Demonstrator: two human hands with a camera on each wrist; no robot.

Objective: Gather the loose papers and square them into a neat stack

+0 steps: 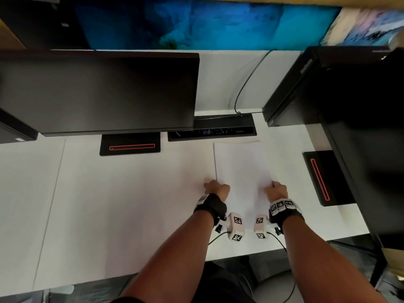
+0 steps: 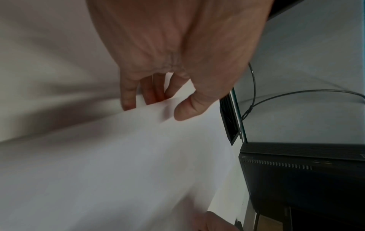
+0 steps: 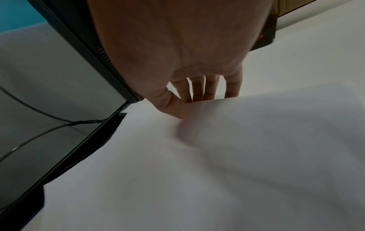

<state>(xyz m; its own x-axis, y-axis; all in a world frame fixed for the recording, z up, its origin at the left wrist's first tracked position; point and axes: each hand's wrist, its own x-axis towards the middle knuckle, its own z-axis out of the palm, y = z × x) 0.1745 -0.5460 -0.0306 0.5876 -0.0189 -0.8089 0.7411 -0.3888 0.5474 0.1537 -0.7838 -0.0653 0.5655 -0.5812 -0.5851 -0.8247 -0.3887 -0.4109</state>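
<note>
Pinching papers (image 1: 241,169) between both hands' fingers (image 2: 128,96).

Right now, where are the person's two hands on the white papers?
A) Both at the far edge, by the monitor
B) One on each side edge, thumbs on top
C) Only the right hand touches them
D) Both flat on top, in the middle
B: the left hand and the right hand each pinch a side edge of the papers, with a thumb on top and fingers underneath, as the wrist views show.
</note>
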